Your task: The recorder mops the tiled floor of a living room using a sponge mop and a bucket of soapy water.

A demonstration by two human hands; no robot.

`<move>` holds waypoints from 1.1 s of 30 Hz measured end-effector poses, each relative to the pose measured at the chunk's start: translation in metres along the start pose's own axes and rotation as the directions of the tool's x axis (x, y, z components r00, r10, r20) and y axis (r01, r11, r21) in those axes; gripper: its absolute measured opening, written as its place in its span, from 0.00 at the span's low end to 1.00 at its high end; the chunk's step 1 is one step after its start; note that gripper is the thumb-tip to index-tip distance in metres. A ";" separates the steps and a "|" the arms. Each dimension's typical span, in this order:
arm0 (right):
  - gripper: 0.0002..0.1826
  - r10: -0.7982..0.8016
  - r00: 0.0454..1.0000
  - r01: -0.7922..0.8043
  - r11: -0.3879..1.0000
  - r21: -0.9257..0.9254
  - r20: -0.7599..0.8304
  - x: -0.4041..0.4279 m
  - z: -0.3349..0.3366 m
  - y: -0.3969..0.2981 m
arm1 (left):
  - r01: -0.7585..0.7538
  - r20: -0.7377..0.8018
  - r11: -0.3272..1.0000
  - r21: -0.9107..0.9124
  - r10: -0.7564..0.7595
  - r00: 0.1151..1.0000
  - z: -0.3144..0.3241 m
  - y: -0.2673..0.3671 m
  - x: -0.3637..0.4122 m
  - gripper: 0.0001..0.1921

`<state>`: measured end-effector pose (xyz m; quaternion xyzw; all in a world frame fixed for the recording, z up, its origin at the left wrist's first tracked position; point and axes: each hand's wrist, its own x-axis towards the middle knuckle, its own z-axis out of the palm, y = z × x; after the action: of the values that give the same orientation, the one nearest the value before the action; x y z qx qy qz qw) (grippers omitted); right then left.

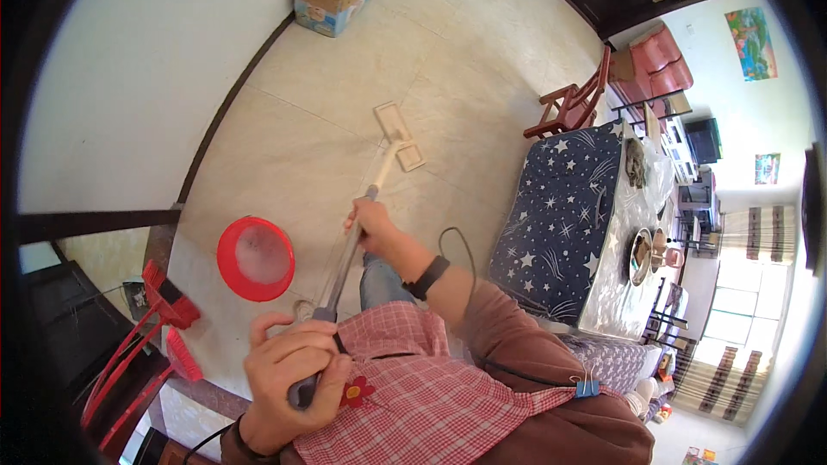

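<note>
My left hand [294, 378] is closed around the dark grip at the upper end of a flat mop's handle. Further down, my right hand [371, 225] holds the same grey pole [342, 274]; a dark band circles that wrist. The mop's beige rectangular head [399, 137] rests on the tiled floor ahead of me. To the left of the pole stands a red plastic bucket [256, 259] with foamy liquid in it. A red-and-white checked apron [413, 394] covers my front.
Red brooms [169, 303] lean at the lower left, by a doorway. A cardboard box [333, 10] stands against the wall. To the right are a table with a starry blue cloth [555, 226] and a red wooden chair [568, 106]. A thin black cable [462, 239] loops near my right arm.
</note>
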<state>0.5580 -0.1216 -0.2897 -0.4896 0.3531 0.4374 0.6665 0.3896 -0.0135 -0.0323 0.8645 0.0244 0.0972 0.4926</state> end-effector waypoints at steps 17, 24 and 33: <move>0.06 -0.015 0.990 0.069 0.918 -0.390 0.141 -0.061 0.068 0.034 | -0.354 -0.199 0.934 -0.042 0.340 0.919 -0.032 0.007 -0.075 0.12; 0.07 -0.011 0.995 0.046 0.935 -0.353 0.103 0.025 0.098 -0.035 | -0.243 -0.223 0.970 0.009 0.239 0.945 0.050 -0.078 -0.014 0.16; 0.12 -0.181 0.959 0.266 0.326 -0.907 0.217 0.067 0.063 -0.019 | 0.367 0.010 0.929 0.035 -0.368 0.930 0.091 -0.128 -0.091 0.25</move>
<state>0.6027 -0.0480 -0.3260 -0.8062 -0.0520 0.4820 0.3392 0.3249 -0.0375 -0.2002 0.8533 0.1833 -0.0043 0.4881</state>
